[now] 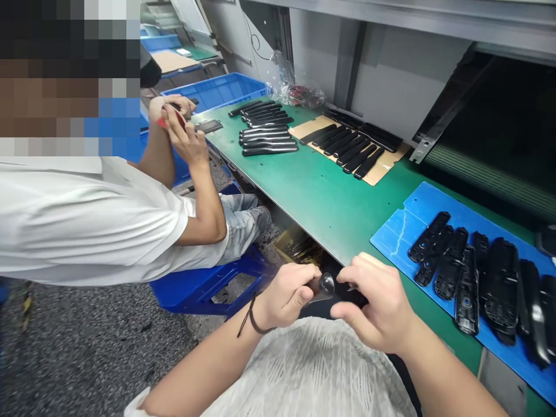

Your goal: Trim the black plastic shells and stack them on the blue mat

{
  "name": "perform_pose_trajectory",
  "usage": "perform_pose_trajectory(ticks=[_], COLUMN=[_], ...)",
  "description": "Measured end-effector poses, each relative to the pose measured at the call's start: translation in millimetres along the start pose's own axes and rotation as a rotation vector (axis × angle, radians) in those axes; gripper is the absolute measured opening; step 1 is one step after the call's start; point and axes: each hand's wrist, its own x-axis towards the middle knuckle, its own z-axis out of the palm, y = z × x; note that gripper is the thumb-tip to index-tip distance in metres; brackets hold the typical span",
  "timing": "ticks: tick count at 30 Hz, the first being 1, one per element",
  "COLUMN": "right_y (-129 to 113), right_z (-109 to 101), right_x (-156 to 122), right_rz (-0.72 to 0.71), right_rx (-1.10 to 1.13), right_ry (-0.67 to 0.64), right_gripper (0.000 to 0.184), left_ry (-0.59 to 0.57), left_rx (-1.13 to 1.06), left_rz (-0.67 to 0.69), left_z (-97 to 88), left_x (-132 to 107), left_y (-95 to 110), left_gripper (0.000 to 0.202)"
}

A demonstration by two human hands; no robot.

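Close to my body, at the table's front edge, my left hand (289, 296) is wrapped round a dark, glossy plastic casing (326, 285). Its rounded end points up out of my fist; the rest is hidden by my fingers. Just right of it, my right hand (380, 301) is curled, thumb below and fingers above. A black piece (353, 293) shows between that thumb and those fingers, but its shape is mostly hidden. Whether it joins the casing in my left hand, I cannot tell. On my right, several black plastic housings (499, 284) lie on a blue sheet (393, 231).
Rows of slim black casings lie on the green table (304, 191), some on cardboard (373, 176). A co-worker in a white shirt (87, 220) sits at left on a blue stool (186, 289), holding something red. Blue bins (217, 87) stand beyond. A dark panel (499, 127) leans at back right.
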Motion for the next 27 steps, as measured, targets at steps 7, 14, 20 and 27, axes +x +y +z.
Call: perform_pose_trajectory(ticks=[7,14,20,27], right_y=[-6.6,-7.4,-6.2,-1.2], right_z=[-5.0,-2.0,13.2,24.4], right_x=[12.3,11.1,5.6,1.8], right_rz=[-0.018,-0.120,-0.143,-0.101], right_rx=[-0.278,-0.516,-0.702,-0.699], right_ry=[-0.150,0.008,0.215,0.193], right_gripper=[0.058,0.057,0.057,0.062], left_ry=[-0.055,0.053,0.152,0.249], left_rx=[-0.067,-0.067,-0.074,-0.277], left_rz=[0.042,-0.058,-0.167,-0.404], left_z=[-4.8,7.6,19.5,24.5], left_x=[3.5,0.2,1.8,12.3], left_y=[5.8,11.1,23.1,37.8], left_gripper=[0.053,0.057,0.055,0.055])
